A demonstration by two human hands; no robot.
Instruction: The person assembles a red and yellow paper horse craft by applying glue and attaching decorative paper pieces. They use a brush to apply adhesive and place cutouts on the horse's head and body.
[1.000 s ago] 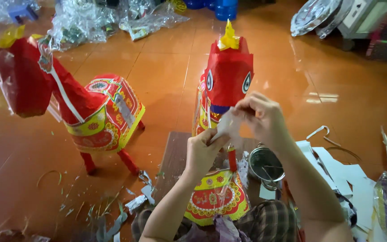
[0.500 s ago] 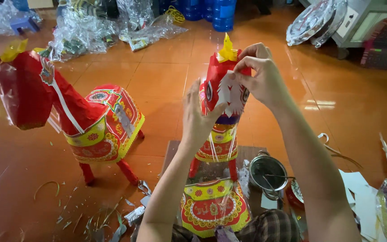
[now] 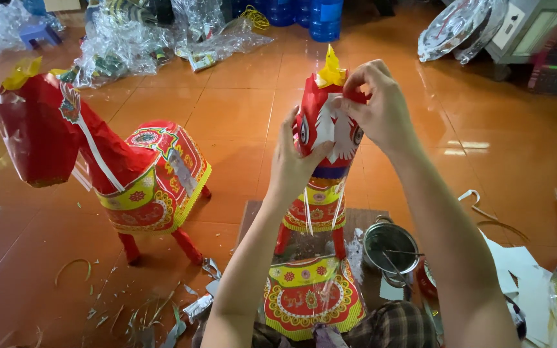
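Observation:
A red paper horse (image 3: 320, 193) stands upright in front of me on a brown board (image 3: 253, 216), its head topped by a yellow crest. My left hand (image 3: 291, 161) cups the left side of its head. My right hand (image 3: 378, 106) pinches the top right of the head, where a white fringed paper piece (image 3: 333, 138) lies on the face. A second, finished red paper horse (image 3: 130, 171) with a patterned saddle stands on the floor to the left.
A small metal pot (image 3: 389, 248) sits right of the horse's legs. White paper sheets (image 3: 517, 270) lie at the right, scraps (image 3: 162, 316) at the lower left. Plastic wrapping (image 3: 130, 38) and blue bottles (image 3: 317, 16) are at the back.
Both hands rose from the horse's chest to its head, carrying the white fringed piece up onto the face. The view has shifted a little.

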